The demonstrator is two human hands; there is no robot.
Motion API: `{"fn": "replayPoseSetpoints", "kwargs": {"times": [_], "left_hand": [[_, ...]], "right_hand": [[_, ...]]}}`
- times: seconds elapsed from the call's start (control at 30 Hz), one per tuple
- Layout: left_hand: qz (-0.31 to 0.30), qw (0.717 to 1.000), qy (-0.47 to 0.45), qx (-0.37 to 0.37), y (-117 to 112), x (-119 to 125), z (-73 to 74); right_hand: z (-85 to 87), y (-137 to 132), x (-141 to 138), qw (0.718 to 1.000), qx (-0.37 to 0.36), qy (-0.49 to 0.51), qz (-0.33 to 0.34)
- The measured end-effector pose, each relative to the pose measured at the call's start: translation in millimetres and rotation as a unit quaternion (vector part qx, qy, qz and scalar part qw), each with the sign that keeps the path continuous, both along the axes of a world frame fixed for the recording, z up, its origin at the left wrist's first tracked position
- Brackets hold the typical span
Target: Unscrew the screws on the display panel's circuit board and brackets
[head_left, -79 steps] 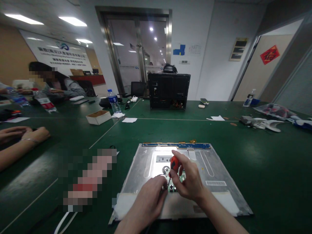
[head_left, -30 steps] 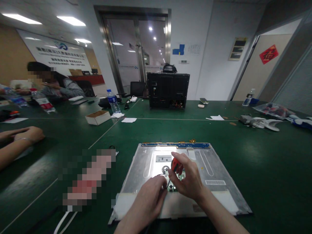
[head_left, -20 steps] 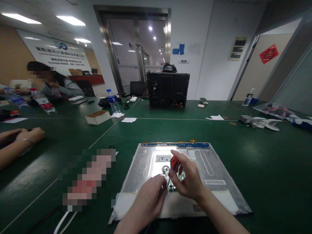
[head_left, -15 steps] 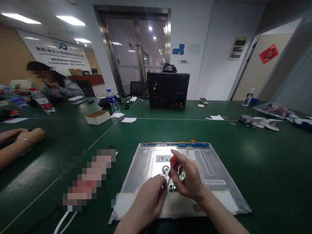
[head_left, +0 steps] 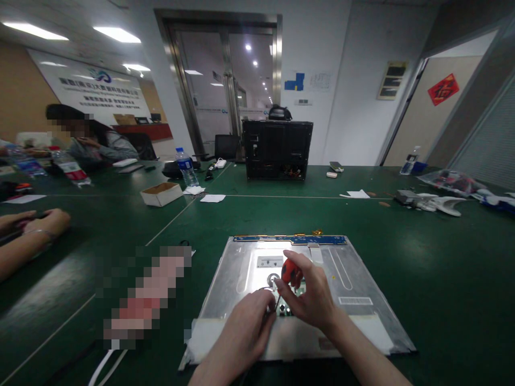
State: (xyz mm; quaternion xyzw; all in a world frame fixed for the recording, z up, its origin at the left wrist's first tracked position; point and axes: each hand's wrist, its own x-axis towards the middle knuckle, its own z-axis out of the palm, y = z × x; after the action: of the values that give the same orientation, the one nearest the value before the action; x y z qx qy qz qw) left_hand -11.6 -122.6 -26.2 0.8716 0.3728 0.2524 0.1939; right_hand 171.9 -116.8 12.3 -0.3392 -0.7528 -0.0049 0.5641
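In front of me a silver display panel [head_left: 225,300] lies flat, its blue circuit strip [head_left: 273,240] along the far edge. My right hand [head_left: 311,292] is closed around the red and black handle of a screwdriver [head_left: 288,271]. The thin shaft points down and slightly left, toward a small green circuit board [head_left: 288,306] near the panel's middle. Close to the shaft tip, my left hand [head_left: 251,316] has its fingers curled together over the left side of that board. What those fingers pinch, and the exact tip contact, are hidden.
A blurred pinkish item [head_left: 151,292] with white cables lies left of the panel. Another person's hands [head_left: 48,222] rest on the table at far left. Further back are an open box [head_left: 161,194], a bottle [head_left: 185,167] and a black casing [head_left: 277,150].
My right fingers have shifted around the screwdriver handle, and the handle has turned and tilted slightly. My left hand and the panel look unmoved. The other person's hands moved slightly left.
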Motion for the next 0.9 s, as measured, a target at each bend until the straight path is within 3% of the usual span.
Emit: {"fn": "replayPoseSetpoints", "kwargs": {"times": [0.37, 0.9], "left_hand": [[0.004, 1.0, 0.009, -0.008, -1.3, 0.0, 2.1], [-0.002, 1.0, 0.005, 0.005, 0.4, -1.9, -4.5]], "right_hand": [[2.7, -1.5, 1.4, 1.0, -0.007, 0.0, 0.026], [4.2, 0.6, -1.1, 1.0, 0.011, -0.006, 0.001]]}}
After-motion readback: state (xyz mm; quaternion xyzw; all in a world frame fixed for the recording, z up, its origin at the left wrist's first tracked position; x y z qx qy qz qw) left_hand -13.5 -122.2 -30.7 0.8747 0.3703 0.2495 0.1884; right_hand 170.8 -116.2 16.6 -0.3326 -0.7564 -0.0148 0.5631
